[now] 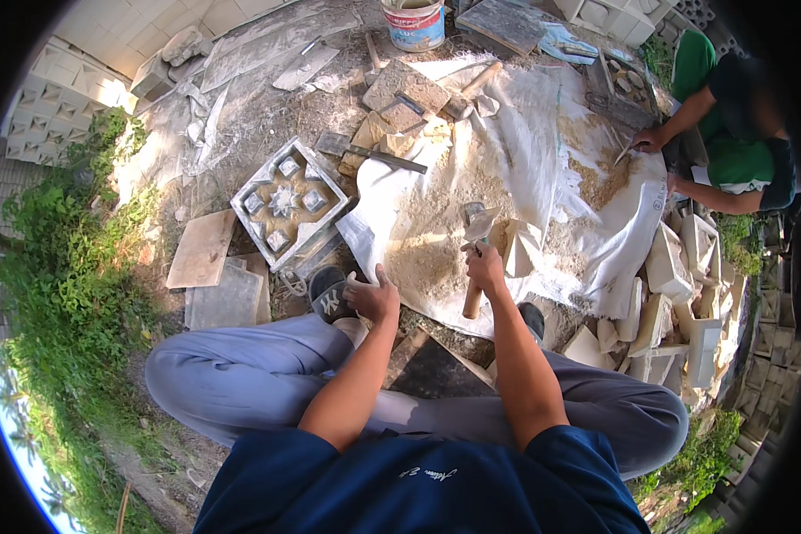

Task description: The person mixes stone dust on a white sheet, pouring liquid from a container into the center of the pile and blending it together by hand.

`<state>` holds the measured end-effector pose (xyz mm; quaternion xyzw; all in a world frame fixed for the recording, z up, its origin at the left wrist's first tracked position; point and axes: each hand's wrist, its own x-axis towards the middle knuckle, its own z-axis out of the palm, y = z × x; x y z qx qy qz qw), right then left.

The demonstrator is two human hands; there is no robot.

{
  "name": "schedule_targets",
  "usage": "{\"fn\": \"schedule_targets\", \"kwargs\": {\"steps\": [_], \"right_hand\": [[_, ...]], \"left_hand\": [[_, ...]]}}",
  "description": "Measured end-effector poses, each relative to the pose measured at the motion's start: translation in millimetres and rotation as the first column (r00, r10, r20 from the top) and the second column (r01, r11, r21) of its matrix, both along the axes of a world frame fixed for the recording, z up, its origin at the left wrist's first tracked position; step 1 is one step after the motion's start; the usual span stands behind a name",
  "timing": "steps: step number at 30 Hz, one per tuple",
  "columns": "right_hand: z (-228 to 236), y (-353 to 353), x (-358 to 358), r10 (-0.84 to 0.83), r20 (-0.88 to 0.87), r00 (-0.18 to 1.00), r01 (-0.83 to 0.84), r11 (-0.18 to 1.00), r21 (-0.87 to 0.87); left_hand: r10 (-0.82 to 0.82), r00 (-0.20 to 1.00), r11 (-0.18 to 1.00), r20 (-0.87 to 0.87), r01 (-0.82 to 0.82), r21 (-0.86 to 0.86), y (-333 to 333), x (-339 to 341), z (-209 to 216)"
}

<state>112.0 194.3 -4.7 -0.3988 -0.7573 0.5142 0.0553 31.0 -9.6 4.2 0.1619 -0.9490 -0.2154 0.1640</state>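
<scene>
**Hammer gripped over a sandy sheet**

Far left: green weeds along the edge, then flat stone slabs lying on bare ground. Just right of these, a square grey mould, open-topped, holding a star-shaped centre piece and small square blocks with sandy fill between them. Near the middle, left hand resting beside a dark shoe, fingers loosely curled, grasping nothing visible. Further right, right hand clenched round the wooden handle of a hammer, metal head raised over the white sheet spread with pale sand. Just beside the hammer, a pale broken block piece on the sheet. Top centre, a white bucket, contents not discernible. Right side: stacked pale block fragments. Upper right: another person in a green shirt, hands at the sheet's edge with a thin tool.
</scene>
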Motion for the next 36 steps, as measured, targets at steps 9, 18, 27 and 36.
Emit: {"fn": "schedule_targets", "kwargs": {"steps": [9, 18, 27, 36], "right_hand": [[15.2, 39.2, 38.0, 0.062, 0.054, 0.997, -0.068, 0.991, 0.118], [74.6, 29.4, 31.5, 0.168, 0.145, 0.975, -0.174, 0.984, 0.029], [86.4, 21.2, 46.0, 0.165, 0.171, 0.971, -0.123, 0.964, -0.234], [25.6, 24.4, 54.9, -0.063, 0.208, 0.976, -0.037, 0.894, 0.446]], "left_hand": [[-0.332, 0.862, 0.818, 0.383, 0.061, 0.572, 47.7, -17.7, 32.4], [-0.31, 0.951, 0.605, -0.002, 0.199, 0.771, 42.6, -25.3, 17.0], [-0.272, 0.962, 0.417, -0.024, 0.14, 0.898, 33.9, -31.0, 24.7], [-0.048, 0.974, 0.813, 0.219, -0.089, 0.575, 2.7, -30.2, 2.9]]}}
